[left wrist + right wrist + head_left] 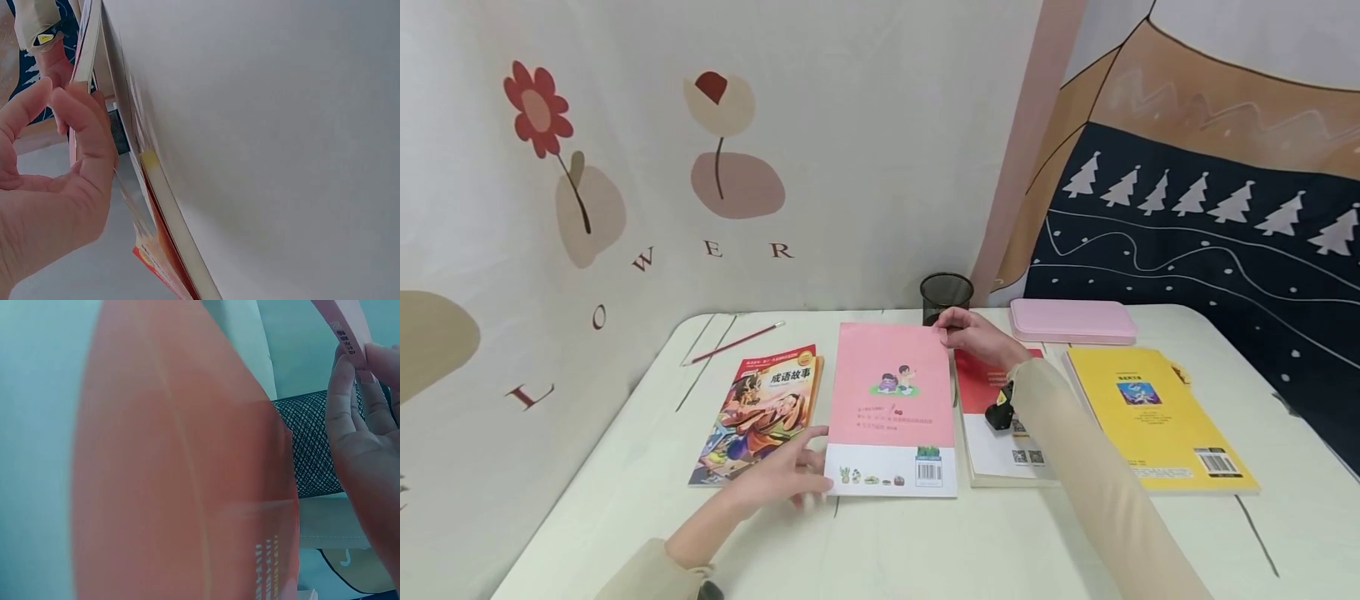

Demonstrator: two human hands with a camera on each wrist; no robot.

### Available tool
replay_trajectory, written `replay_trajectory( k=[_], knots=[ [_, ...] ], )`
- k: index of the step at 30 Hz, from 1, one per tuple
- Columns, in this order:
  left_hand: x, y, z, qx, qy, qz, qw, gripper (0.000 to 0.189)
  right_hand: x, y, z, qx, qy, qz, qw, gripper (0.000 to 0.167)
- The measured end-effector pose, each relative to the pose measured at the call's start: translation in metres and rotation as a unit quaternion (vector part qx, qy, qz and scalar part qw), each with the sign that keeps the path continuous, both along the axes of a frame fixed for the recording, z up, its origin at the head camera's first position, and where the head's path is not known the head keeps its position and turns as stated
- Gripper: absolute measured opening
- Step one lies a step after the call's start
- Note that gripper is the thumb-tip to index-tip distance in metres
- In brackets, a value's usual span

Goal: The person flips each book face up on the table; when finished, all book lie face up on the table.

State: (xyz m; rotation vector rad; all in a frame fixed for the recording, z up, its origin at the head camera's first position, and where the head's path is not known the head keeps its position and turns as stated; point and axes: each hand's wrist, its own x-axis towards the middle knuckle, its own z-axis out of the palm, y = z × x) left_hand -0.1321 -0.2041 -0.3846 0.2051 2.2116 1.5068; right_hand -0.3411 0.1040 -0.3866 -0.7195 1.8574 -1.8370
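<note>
A pink book [891, 375] with a white lower band is raised a little over the table, its back cover up. My left hand [781, 473] holds it by the lower left edge; in the left wrist view that hand [69, 150] has thumb and fingers curled at the book's edge. At the top right corner, my right hand [981, 337] pinches the cover between thumb and fingers, and the right wrist view shows this hand [369, 412] on the pink corner [347, 331]. Just behind it stands a black mesh pen holder [946, 292].
A colourful storybook [760, 417] lies left, near a red pencil [737, 342]. Right of the pink book is a red and white book [992, 450], partly under my right forearm, then a yellow book [1157, 425]. A pink pencil case [1072, 322] sits at the back edge, before a curtain.
</note>
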Motion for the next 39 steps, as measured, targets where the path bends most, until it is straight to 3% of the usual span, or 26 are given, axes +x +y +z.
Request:
replay_trajectory(
  k=[4, 14, 22, 27, 34, 39],
  knots=[
    [0.001, -0.001, 0.000, 0.002, 0.004, -0.010, 0.9999, 0.077, 0.000, 0.002, -0.002, -0.015, 0.012, 0.014, 0.9997, 0.015],
    [0.001, 0.000, 0.000, 0.017, 0.016, -0.009, 0.9997, 0.077, 0.000, 0.000, -0.001, 0.037, -0.036, -0.041, 0.9978, 0.023],
    [0.004, 0.003, 0.001, 0.117, -0.010, 0.007, 0.9930, 0.080, -0.002, -0.002, 0.003, 0.024, -0.063, -0.062, 0.9958, 0.027],
    [0.004, 0.002, 0.003, 0.132, -0.007, 0.008, 0.9912, 0.080, 0.000, -0.002, 0.009, 0.028, -0.061, -0.074, 0.9950, 0.036],
    [0.002, -0.003, 0.001, 0.133, 0.006, 0.015, 0.9909, 0.078, 0.004, 0.002, 0.015, -0.020, -0.067, -0.059, 0.9958, 0.040],
    [0.001, -0.008, 0.000, 0.164, 0.004, 0.004, 0.9865, 0.079, 0.006, 0.003, 0.019, -0.055, -0.074, -0.060, 0.9939, 0.039]
  ],
)
